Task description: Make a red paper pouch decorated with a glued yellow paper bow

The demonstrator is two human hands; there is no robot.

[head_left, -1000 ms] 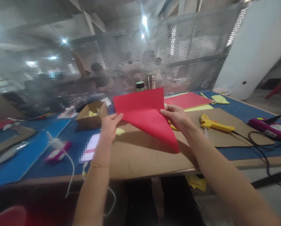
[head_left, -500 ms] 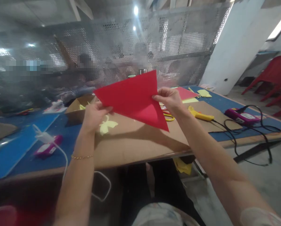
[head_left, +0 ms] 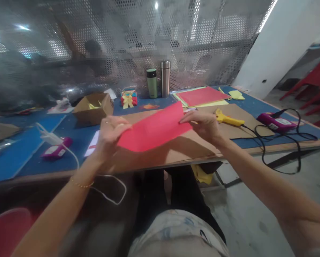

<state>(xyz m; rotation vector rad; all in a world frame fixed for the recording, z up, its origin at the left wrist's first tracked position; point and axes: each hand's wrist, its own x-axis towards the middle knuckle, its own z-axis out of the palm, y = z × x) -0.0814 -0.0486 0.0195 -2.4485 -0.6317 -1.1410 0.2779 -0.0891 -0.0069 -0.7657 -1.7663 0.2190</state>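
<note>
A red sheet of paper [head_left: 154, 128] is held up between both hands, over the brown cardboard [head_left: 200, 146] on the table. My left hand [head_left: 111, 134] is closed on the sheet's left end, slightly blurred. At the right end, my right hand [head_left: 203, 125] pinches the edge between thumb and fingers. The sheet bends a little and tilts, its right side higher. Just right of my right hand lies a yellow glue gun [head_left: 231, 120] with a black cord.
An open cardboard box [head_left: 89, 112] holds yellow scraps at the left. A green tumbler [head_left: 151, 84] and a steel flask [head_left: 165, 79] stand behind. Red and yellow sheets [head_left: 203, 96] are stacked at the back right. Purple devices [head_left: 276, 122] with cords sit on both sides.
The red sheet has come down and turned flatter, with both hands still on it. The view has tilted downward, so the bottles behind now show.
</note>
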